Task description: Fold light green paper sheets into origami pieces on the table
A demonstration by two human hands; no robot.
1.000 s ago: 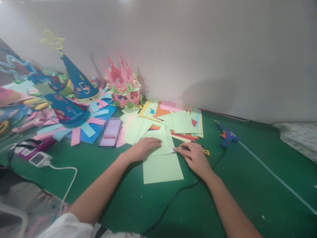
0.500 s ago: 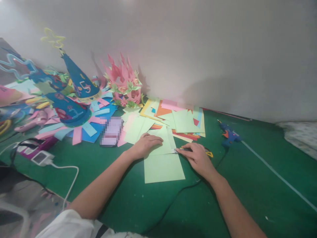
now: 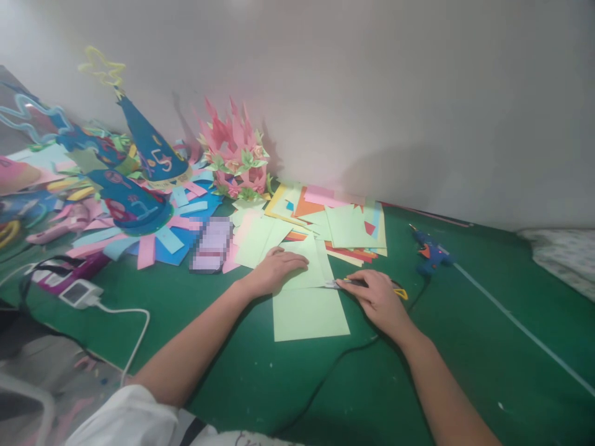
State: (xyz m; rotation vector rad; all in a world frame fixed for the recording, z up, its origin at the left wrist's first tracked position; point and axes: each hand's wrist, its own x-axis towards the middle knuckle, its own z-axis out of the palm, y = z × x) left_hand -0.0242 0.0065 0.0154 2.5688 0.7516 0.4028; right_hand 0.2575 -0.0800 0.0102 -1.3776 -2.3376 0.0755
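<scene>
My left hand (image 3: 281, 271) lies flat with its fingers stretched out, pressing on a pale green paper sheet (image 3: 314, 263). This sheet overlaps another pale green sheet (image 3: 309, 316) that extends toward me. In my right hand (image 3: 377, 294), the fingers are closed round a slim utility knife (image 3: 400, 293) with a yellow loop at its rear end. Its silver tip rests at the right end of the line where the upper sheet's near edge crosses the lower sheet. Most of the knife's body is hidden by my fingers.
Behind the hands lies a pile of coloured paper (image 3: 353, 226). A phone (image 3: 211, 244), a pink paper crown (image 3: 235, 152) and blue cone hats (image 3: 151, 148) stand to the left, near a purple power strip (image 3: 74, 282). A blue glue gun (image 3: 432, 254) and its cord lie right.
My right hand has drawn the knife a little to the right, toward the sheets' right edge. My left hand stays flat on the paper. The view has shifted slightly.
</scene>
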